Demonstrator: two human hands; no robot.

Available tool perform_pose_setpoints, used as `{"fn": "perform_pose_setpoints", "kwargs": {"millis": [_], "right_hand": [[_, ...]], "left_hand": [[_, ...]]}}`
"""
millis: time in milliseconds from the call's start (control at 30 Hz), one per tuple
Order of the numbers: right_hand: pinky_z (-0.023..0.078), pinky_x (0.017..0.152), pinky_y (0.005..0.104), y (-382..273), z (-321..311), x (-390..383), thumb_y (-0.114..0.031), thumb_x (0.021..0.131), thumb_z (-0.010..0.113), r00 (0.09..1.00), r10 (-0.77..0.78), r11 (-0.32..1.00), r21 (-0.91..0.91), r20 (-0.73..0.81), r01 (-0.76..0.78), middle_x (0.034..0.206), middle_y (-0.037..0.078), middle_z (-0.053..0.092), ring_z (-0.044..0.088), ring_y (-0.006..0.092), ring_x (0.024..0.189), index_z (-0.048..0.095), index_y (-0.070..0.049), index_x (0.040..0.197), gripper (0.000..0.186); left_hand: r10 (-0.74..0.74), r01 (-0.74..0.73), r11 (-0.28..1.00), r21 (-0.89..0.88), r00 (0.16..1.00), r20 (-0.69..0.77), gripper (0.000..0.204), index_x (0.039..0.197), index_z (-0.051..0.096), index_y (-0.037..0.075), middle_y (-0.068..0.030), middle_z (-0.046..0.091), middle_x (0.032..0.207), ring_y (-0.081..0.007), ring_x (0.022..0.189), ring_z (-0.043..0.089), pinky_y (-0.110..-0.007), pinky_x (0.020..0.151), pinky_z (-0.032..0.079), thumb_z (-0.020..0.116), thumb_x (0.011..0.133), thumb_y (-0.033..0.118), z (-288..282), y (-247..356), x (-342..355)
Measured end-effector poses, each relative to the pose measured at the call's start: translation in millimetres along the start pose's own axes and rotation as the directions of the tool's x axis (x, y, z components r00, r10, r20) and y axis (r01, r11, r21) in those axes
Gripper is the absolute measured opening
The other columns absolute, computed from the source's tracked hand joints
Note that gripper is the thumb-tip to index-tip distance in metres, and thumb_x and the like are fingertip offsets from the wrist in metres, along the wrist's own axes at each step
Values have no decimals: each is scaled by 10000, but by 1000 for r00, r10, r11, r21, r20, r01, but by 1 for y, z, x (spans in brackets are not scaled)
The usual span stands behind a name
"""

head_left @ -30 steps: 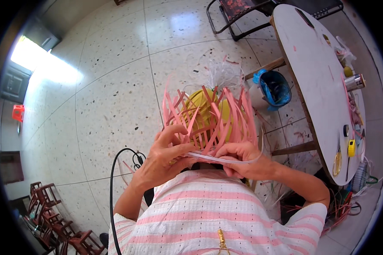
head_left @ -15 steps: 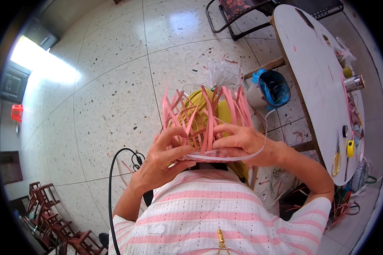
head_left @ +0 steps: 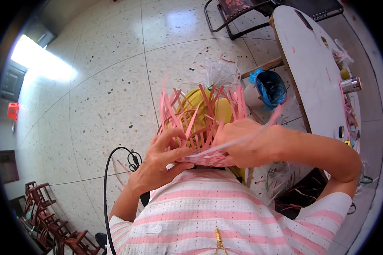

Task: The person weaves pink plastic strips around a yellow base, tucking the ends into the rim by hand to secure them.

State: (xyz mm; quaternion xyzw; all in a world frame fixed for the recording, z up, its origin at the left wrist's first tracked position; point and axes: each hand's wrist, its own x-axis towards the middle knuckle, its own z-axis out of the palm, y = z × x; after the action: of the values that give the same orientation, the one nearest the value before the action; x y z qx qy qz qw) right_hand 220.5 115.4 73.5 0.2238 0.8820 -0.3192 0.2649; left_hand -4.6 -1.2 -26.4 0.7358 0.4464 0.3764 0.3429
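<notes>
Partly woven pink basket [head_left: 210, 161], checkered weave along its near side, loose pink strips [head_left: 239, 104] standing up and crossing unevenly, narrow white strip [head_left: 212, 149] slanting from the weave toward the far right, blurred there.

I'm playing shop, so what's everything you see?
woven strips: many, pink, centre
long strip: one, whitish, centre
cloth: count unclear, yellow, centre
table: one, white, right
can: one, silver, on table
bin: one, pale, by table
bag: one, blue, in bin
bits: several, mixed, table
chair: one, black, top right
stools: several, brown, lower left
plastic thing: one, red, left
loose strips: heap, white, above centre
cable: one, black, lower left
shirt: one, white and pink, bottom
left hand: one, bare, holding woven strips
right hand: one, bare, centre
</notes>
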Motion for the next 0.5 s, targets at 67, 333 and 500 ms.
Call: {"fn": "perform_pose_setpoints", "kwargs": {"millis": [67,333,500], "right_hand": [[559,722,450,4,-1,-3,-97,872,600,999,38,996,77,14,-39,872,194,735,707,362,837,719,36,851,180],[500,630,334,24,22,-24,-231,1040,550,932,244,520,774,269,-360,757,86,713,650,138,690,664,39,904,323],[493,468,297,48,76,-31,-115,1025,548,877,271,798,602,-396,25,761,85,719,645,123,530,639,23,1110,185]], "left_hand": [[11,-12,1000,27,1000,11,398,1088,752,110,-79,558,1266,-185,825,600,-351,842,494,888,716,64,0,-2,-1],[3,-2,1000,18,1000,-22,396,1087,754,90,-93,563,1257,-168,806,607,-319,745,534,884,719,29,-4,-7,0],[14,-12,999,47,999,-35,386,1084,757,70,-112,573,1239,-143,766,616,-278,639,572,880,724,3,-3,-8,2]]}}
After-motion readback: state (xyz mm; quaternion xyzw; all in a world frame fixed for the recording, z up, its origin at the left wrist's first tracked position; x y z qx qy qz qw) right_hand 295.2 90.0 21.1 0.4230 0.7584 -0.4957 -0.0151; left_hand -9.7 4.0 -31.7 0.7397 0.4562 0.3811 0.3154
